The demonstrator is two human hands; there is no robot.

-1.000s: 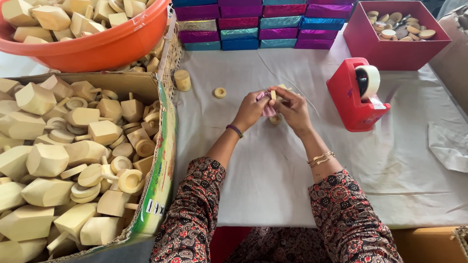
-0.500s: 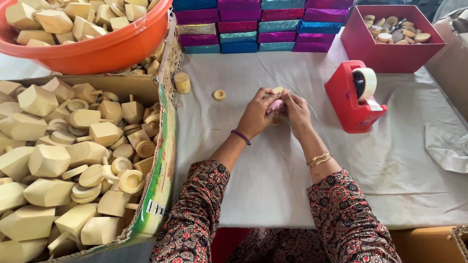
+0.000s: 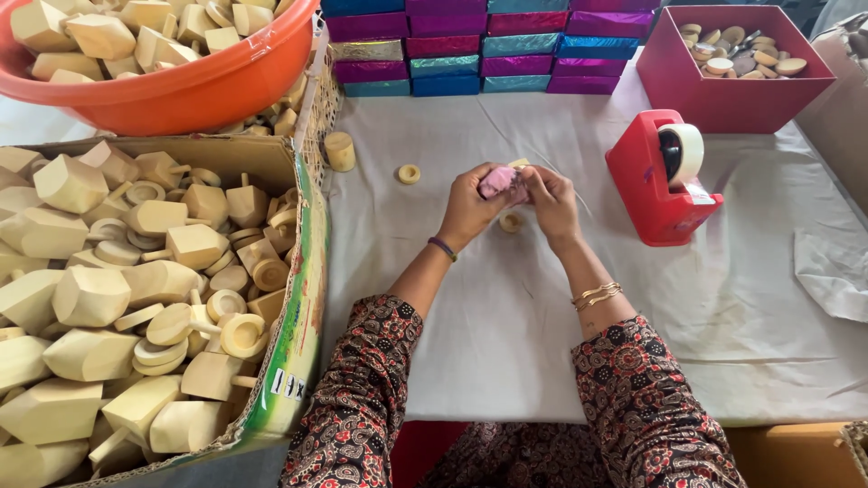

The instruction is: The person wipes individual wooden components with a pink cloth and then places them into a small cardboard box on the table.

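Note:
Both of my hands meet over the middle of the white-covered table. My left hand and my right hand together grip a small piece wrapped in pink shiny foil, with a bit of pale wood showing at its top. A small wooden ring lies on the cloth just under my hands. Another wooden ring and a short wooden cylinder lie to the left.
A red tape dispenser stands right of my hands. Stacked foil-wrapped boxes line the far edge. A red box of wooden discs sits far right. A cardboard box and an orange basin of wooden pieces fill the left.
My hands have stayed in the same spot and kept working the pink foil around the piece. The view has shifted slightly.

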